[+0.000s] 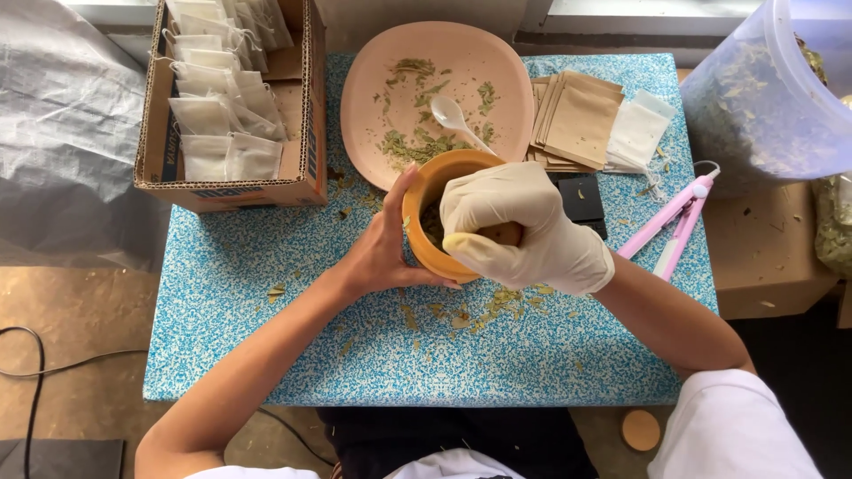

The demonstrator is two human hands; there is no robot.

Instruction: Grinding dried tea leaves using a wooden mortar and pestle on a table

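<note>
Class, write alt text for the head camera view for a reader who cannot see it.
A bare left hand steadies a wooden mortar on a blue speckled table while the gloved right hand reaches inside. Behind sit a pink plate of dried leaves and a box of tea bags.

Pink plate [373,66], cardboard box [306,124], brown sachets [577,120], pink sealer [674,222].

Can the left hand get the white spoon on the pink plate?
Probably yes, but not right away. The left hand is wrapped around the wooden bowl. The spoon lies uncovered on the plate just behind the bowl, so the hand would have to let go first.
</note>
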